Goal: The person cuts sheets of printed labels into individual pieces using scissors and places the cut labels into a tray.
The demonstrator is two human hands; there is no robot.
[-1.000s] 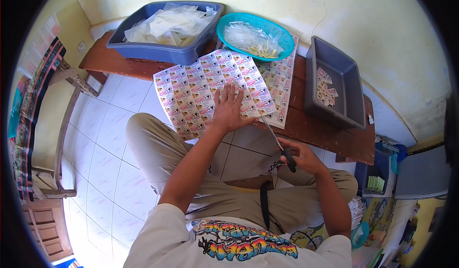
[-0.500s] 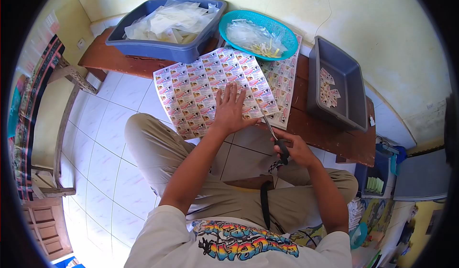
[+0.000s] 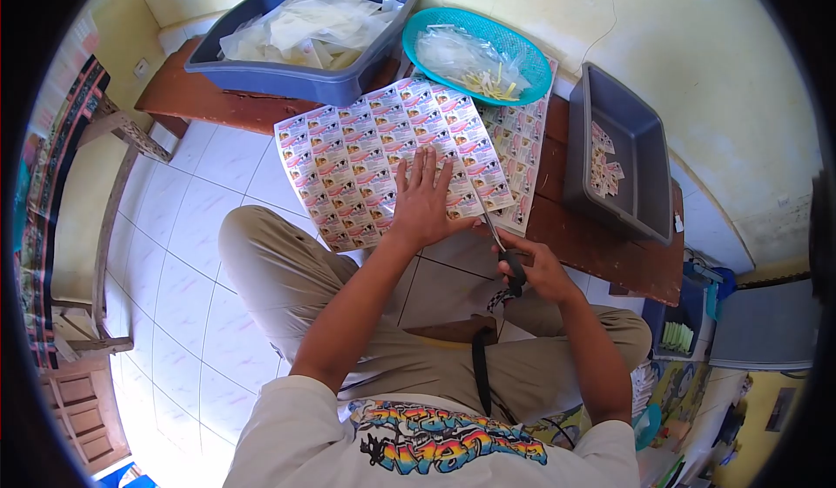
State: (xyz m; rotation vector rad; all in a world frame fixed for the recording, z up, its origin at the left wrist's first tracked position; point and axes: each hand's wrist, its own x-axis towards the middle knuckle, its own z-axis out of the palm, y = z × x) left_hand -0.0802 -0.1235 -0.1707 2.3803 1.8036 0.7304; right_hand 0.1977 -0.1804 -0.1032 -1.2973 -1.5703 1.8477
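Note:
A printed sheet [image 3: 348, 157] covered in rows of small labels hangs partly over the bench's front edge. My left hand [image 3: 424, 205] lies flat on its lower right part, fingers spread. In my right hand [image 3: 535, 270] are black-handled scissors [image 3: 514, 270], their blades reaching up to the sheet's lower right edge, along a cut between label columns. More printed sheets [image 3: 520, 153] lie beneath, on the bench, partly under a turquoise basket [image 3: 547, 83] of clear plastic bags and yellowish strips.
On the brown bench [image 3: 610, 257], a blue-grey tub [image 3: 335, 87] of translucent bags stands at the left, and a grey tub [image 3: 634, 153] with small cut labels at the right. My crossed legs are below; a wooden chair is far left.
My right hand and the scissors have moved up and slightly left, the blades farther into the sheet's edge. My left hand stays flat on the sheet. The view has shifted slightly.

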